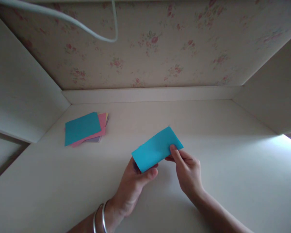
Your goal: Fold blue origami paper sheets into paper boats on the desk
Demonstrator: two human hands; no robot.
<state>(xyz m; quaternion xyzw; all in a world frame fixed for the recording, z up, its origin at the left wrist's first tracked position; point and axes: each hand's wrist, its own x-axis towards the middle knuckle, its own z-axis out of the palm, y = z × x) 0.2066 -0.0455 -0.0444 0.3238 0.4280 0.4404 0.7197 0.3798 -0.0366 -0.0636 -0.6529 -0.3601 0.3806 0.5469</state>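
Paper, bright blue, is held slanting over the white table. The right hand pinches its lower edge near the right corner, thumb on top. The left hand sits under its left end; with those fingers mostly hidden, I cannot tell their grip. Left of the paper lies a stack of coloured sheets; beyond it rises a flowered wall.

The held card looks like smooth, matt paper; the bangles are shiny metal; the tabletop looks smooth.
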